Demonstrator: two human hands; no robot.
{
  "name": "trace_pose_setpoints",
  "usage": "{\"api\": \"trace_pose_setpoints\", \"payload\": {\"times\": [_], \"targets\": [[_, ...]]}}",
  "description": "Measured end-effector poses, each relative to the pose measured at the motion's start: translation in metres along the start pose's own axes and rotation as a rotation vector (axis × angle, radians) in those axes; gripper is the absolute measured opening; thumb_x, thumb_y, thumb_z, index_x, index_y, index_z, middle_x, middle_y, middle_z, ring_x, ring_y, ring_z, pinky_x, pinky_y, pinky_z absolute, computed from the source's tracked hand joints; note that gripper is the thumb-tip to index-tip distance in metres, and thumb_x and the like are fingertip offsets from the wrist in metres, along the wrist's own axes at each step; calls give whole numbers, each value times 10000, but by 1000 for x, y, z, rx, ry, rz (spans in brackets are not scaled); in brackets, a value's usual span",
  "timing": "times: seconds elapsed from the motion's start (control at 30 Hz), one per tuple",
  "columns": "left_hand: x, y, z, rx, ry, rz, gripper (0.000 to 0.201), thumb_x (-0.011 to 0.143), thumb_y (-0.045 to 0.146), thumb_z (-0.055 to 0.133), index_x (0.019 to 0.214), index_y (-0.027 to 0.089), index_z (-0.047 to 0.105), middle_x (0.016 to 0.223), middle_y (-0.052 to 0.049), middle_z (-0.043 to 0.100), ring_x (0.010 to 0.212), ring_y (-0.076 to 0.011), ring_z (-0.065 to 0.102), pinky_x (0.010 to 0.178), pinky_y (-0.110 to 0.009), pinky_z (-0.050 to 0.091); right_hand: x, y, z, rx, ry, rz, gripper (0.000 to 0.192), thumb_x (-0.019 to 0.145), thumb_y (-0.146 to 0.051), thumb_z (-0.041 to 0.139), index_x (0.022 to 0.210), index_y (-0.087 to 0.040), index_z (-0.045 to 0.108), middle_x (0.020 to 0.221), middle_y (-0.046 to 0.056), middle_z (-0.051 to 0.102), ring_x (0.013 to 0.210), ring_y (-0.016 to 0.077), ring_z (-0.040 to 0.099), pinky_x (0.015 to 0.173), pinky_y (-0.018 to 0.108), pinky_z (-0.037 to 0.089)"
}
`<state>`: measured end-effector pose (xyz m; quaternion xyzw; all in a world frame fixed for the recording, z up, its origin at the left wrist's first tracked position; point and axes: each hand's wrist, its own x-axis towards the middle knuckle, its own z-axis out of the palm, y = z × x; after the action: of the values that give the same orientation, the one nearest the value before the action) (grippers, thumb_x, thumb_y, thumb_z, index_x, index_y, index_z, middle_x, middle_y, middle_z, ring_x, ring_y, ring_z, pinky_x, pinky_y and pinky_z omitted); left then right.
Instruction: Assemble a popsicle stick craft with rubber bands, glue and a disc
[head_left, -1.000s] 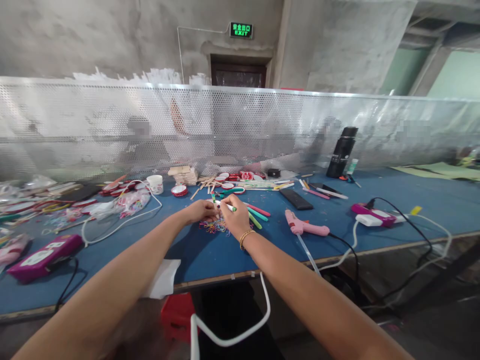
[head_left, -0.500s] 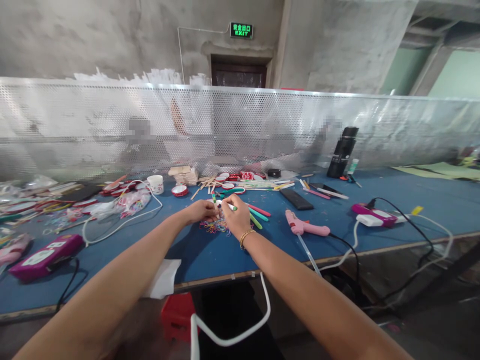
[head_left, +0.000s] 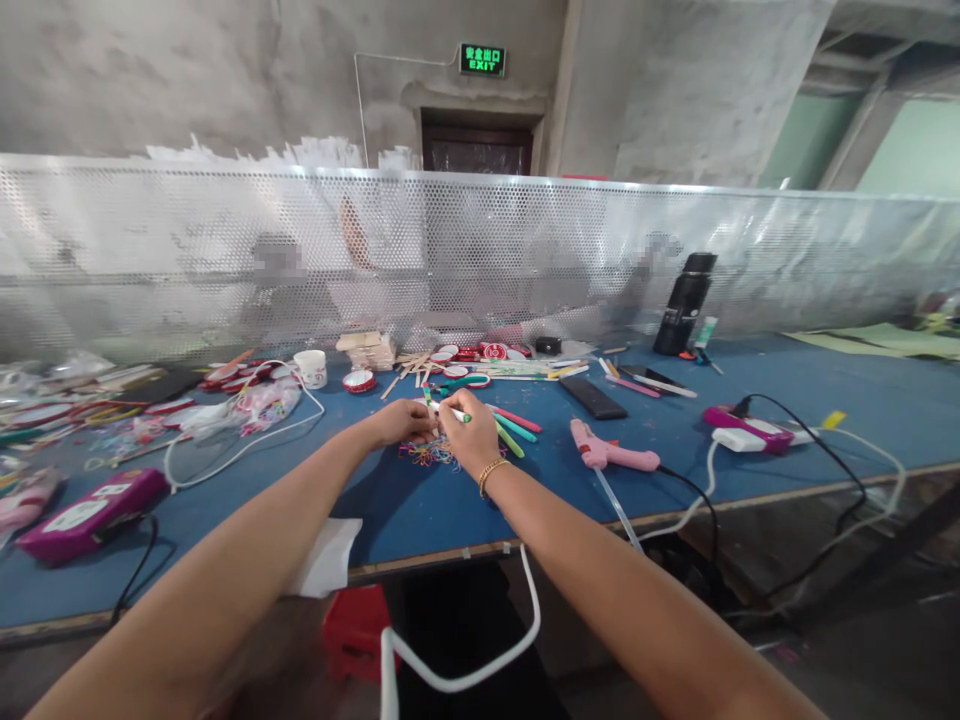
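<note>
My left hand (head_left: 407,422) is closed on a narrow stick (head_left: 427,391) with red and green bands at its upper end, held upright above the table. Close beside it, my right hand (head_left: 474,436) pinches a white marker (head_left: 453,412) with a green end, lying slantwise toward the stick. Whether the marker's tip touches the stick cannot be made out. A tangle of colourful strings (head_left: 429,455) lies beneath both hands. Several coloured markers, among them a green marker (head_left: 511,441) and a red marker (head_left: 519,418), rest just right of my right hand.
A pink glue gun (head_left: 619,457) and a black phone (head_left: 594,397) lie to the right. Behind stand a paper cup (head_left: 310,369), wooden sticks (head_left: 409,371) and a black bottle (head_left: 684,305). Purple power strips (head_left: 97,515) with cables sit at both sides. A perforated metal screen (head_left: 480,260) borders the back.
My right hand has shifted very slightly left, with the marker closer to the stick. My left hand keeps its place and its hold.
</note>
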<state>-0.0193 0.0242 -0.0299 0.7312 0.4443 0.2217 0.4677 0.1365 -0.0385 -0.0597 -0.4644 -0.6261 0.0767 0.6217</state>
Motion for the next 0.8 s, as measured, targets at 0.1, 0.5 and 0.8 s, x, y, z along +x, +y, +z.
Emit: {"api": "trace_pose_setpoints", "payload": {"times": [0.1, 0.5, 0.8], "targets": [[1, -1, 0, -2, 14, -4, 504, 471, 554, 855, 681, 143, 652, 671, -18, 681, 635, -137, 602, 655, -265, 499, 0, 1, 0, -24, 44, 9, 146, 838, -293, 507, 725, -226, 569, 738, -14, 662, 740, 169, 609, 722, 270, 414], [2, -2, -1, -2, 6, -12, 484, 499, 536, 849, 707, 146, 651, 690, -22, 684, 654, -145, 613, 683, -280, 504, 0, 1, 1, -29, 49, 29, 140, 831, -301, 504, 736, -232, 580, 746, -16, 661, 748, 171, 608, 731, 278, 424], [1, -1, -1, 17, -3, -2, 486, 514, 546, 840, 717, 145, 655, 696, -21, 682, 651, -144, 607, 678, -279, 499, 0, 0, -1, -42, 55, 28, 142, 831, -291, 503, 725, -228, 572, 747, -9, 669, 753, 174, 614, 729, 278, 419]]}}
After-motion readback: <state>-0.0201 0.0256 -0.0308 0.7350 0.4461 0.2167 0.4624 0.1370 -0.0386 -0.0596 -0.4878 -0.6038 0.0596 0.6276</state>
